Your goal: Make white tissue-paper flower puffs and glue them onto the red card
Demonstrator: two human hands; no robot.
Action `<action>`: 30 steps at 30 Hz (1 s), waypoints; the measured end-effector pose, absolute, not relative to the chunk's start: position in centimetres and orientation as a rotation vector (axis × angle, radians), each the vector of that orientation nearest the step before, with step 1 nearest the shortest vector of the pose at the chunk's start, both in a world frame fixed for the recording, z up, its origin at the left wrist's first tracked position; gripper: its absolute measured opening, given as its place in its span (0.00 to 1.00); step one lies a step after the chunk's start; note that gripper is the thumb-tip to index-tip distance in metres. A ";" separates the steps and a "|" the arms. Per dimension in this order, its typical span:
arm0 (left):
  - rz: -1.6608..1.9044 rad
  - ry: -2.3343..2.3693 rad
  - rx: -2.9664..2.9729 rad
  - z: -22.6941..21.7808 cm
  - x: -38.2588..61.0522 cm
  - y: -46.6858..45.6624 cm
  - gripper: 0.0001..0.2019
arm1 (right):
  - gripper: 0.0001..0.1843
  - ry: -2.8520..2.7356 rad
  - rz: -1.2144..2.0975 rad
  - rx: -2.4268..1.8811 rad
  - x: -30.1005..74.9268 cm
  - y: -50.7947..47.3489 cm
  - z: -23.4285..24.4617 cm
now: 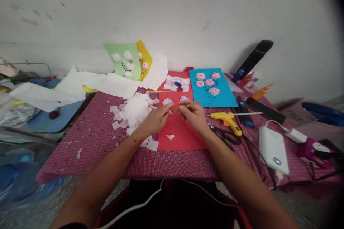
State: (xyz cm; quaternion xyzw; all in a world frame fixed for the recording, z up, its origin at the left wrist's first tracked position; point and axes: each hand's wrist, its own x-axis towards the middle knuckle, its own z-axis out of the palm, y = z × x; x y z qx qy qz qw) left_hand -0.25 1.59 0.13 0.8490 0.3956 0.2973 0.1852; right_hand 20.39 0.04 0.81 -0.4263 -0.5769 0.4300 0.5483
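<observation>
My right hand [194,115] is closed around a thin brown stick [197,102], whose other end reaches toward my left fingers. My left hand [157,118] pinches what looks like a small piece of white paper [170,113] at the stick's tip. Both hands hover over a red sheet [185,136]. Two round tufted paper flowers speckled with purple, one on the left [167,101] and one on the right [184,98], sit on that sheet. A small white scrap [170,137] lies nearer me. Left of the sheet is a heap of white paper squares [137,109].
A yellow glue gun [225,117], black scissors [224,136] and white power bank [273,150] lie at the right. Behind are a blue flower card [228,94], a green card [119,68] and stained folded paper [172,83]. Long white paper [115,84] stretches across the left.
</observation>
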 end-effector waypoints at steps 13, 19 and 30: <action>0.820 0.972 2.288 0.2 -0.7 1.8 0.23 | 0.10 -1.493 1.051 -0.912 21.3 -0.2 1.2; 0.781 0.894 2.250 0.3 -1.0 1.9 0.24 | 0.12 -1.569 1.157 -0.871 21.7 -0.4 1.4; 0.795 0.916 2.251 0.5 -1.0 1.9 0.25 | 0.16 -1.639 0.831 -1.049 20.8 -0.3 1.3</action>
